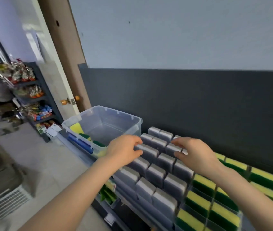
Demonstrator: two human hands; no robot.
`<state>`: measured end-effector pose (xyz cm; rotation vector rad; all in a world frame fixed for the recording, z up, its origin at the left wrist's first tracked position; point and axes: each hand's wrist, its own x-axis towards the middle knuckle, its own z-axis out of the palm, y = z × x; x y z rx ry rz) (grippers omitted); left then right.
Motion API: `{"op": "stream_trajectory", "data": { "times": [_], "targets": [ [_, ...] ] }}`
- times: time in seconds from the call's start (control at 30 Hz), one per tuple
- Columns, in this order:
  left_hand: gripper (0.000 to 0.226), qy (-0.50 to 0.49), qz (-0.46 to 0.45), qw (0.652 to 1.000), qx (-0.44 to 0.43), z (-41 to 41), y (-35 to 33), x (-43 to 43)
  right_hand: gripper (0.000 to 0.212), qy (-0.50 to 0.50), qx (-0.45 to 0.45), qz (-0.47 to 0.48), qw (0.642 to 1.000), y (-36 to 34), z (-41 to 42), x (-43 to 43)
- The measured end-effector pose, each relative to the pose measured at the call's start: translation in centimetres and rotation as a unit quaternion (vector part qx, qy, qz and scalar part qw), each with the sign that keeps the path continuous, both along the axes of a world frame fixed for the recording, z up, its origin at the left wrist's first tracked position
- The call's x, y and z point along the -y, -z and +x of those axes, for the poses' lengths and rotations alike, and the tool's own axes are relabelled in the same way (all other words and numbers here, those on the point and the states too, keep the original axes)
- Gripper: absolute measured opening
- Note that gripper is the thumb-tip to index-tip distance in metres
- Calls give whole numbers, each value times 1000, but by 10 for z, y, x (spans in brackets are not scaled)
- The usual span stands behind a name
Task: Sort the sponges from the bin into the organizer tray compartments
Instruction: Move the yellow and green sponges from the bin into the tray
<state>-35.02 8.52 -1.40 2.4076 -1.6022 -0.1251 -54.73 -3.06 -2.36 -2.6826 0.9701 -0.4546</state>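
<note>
Head view is showing both hands working over the organizer tray (pixel 150 209), where grey sponges are standing on edge in rows so that each is filling its own slot. The left hand (pixel 124 151) is pinching one grey sponge (pixel 149 151) between curled fingers (pixel 136 141) and thumb, probably seating it. The right hand (pixel 197 154) is gripping the neighbouring sponge (pixel 172 148) likewise (blur is making exact contact hard to confirm). Yellow-and-green sponges (pixel 204 180) are filling the right section, kept apart by kind. A few leftover sponges (pixel 76 128) are lying in the clear bin (pixel 132 120) beside the tray, not yet sorted.
</note>
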Motion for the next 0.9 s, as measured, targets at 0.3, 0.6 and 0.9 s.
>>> {"op": "stream_trajectory", "data": {
  "times": [0.3, 0.6, 0.9],
  "targets": [
    [39, -33, -20, 999, 0, 150, -10, -52, 40, -27, -1, -13, 1000, -13, 142, -45],
    [37, -27, -18, 999, -19, 265, -7, -56, 41, -22, -9, 26, 999, 0, 247, -60],
    [36, -29, -6, 998, -47, 337, 19, -22, 43, -42, -42, 59, 996, 30, 322, -34]
  ]
}}
